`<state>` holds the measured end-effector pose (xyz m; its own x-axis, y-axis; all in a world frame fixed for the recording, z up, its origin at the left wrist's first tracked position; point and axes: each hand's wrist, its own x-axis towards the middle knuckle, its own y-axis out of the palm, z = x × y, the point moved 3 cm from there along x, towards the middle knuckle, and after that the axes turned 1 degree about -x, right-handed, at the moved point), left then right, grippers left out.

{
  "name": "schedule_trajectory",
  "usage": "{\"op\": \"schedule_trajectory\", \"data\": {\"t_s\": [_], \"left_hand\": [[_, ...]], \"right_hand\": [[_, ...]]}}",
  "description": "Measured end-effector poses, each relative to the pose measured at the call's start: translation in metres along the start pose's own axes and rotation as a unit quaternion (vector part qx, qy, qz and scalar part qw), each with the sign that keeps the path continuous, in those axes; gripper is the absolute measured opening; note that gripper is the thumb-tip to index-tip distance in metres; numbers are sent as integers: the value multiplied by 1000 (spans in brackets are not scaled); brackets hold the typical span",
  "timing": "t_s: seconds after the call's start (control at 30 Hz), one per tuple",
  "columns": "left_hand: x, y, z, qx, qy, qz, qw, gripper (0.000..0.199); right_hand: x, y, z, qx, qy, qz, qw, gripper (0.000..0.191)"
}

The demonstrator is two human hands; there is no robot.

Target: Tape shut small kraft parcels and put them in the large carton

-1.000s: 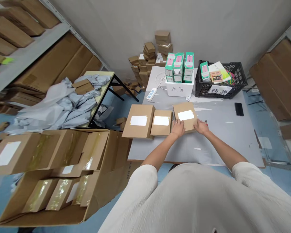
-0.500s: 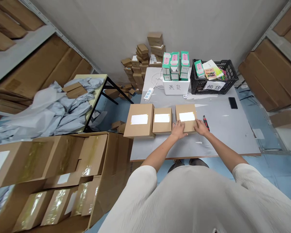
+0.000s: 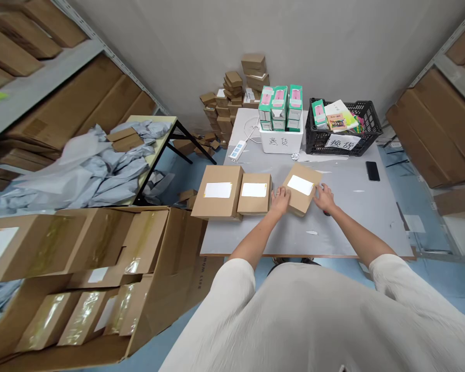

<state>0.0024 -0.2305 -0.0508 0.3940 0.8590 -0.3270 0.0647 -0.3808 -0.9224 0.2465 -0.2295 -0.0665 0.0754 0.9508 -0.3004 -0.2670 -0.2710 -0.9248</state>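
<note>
The turned box [image 3: 301, 187], brown cardboard with a white label, sits between the hands on the worktop [image 3: 356, 227], nearer the front edge than the back and askew to that front edge. The left hand [image 3: 280, 200] rests against its left side, fingers slightly apart. The right hand [image 3: 324, 198] is at its right side; whether those fingers are clamped on it, I cannot tell. A dark tool [image 3: 326, 213] shows just under the right hand, mostly hidden.

To the left stand 2 more labelled boxes: the small box [image 3: 254, 194], then the large box [image 3: 218, 192] at the left edge. The power strip [image 3: 238, 150] lies near the left edge, farther back. Along the back edge are the white bin [image 3: 281, 141] of green-and-pink cartons and, toward the back right corner, the black crate [image 3: 372, 135]. The phone [image 3: 372, 171] lies near the right edge.
</note>
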Motion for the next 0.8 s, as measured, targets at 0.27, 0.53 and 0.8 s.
{"op": "schedule_trajectory", "data": {"t_s": [0.27, 0.53, 0.8], "left_hand": [[-16, 2, -43, -50, -69, -9, 996, 65], [3, 8, -40, -57, -90, 9, 994, 83], [33, 14, -12, -89, -8, 25, 996, 94]], "right_hand": [[76, -28, -4, -28, -36, 47, 998, 80], [66, -25, -18, -45, -1, -3, 999, 58], [11, -3, -51, 1, 59, 24, 998, 59]]}}
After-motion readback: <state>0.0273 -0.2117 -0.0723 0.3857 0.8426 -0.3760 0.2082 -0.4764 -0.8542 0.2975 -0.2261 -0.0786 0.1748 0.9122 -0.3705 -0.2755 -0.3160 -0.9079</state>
